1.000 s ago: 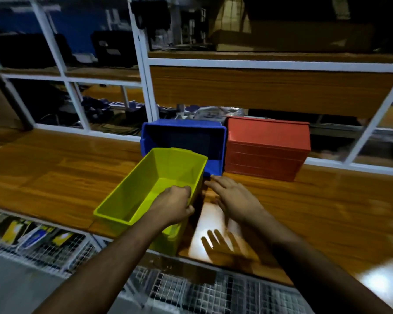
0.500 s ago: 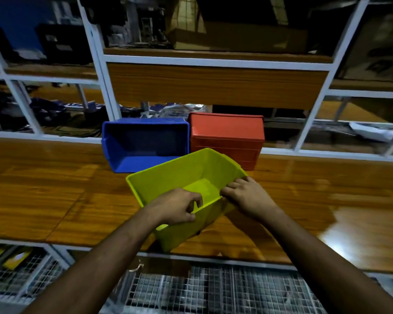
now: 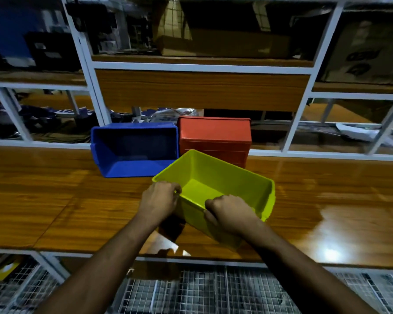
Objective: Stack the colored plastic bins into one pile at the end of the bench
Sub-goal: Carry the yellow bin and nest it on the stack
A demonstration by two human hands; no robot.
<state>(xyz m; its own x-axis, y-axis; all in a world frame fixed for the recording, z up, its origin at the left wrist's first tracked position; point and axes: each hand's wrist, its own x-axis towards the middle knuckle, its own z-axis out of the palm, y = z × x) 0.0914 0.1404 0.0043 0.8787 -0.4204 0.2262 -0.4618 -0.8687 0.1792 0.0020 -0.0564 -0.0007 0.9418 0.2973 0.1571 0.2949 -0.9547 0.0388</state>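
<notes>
I hold a yellow-green plastic bin (image 3: 227,180) above the wooden bench (image 3: 55,200), tilted with its opening facing me. My left hand (image 3: 160,200) grips its near rim at the left corner. My right hand (image 3: 229,211) grips the same rim further right. Behind it a blue bin (image 3: 134,150) lies on the bench with its opening towards me. A red bin (image 3: 213,138) stands right beside the blue one, its closed side facing me. The yellow bin's far corner overlaps the red bin's lower front.
A white metal frame (image 3: 95,87) with a wooden panel and shelves rises behind the bench, holding cardboard boxes (image 3: 222,41). Wire mesh shelving (image 3: 191,291) sits below the bench's front edge. Bare bench surface extends to the left and right of the bins.
My right hand has come from open beside the bin to gripping its near rim. Both hands have turned the yellow bin and shifted it right, in front of the red bin.
</notes>
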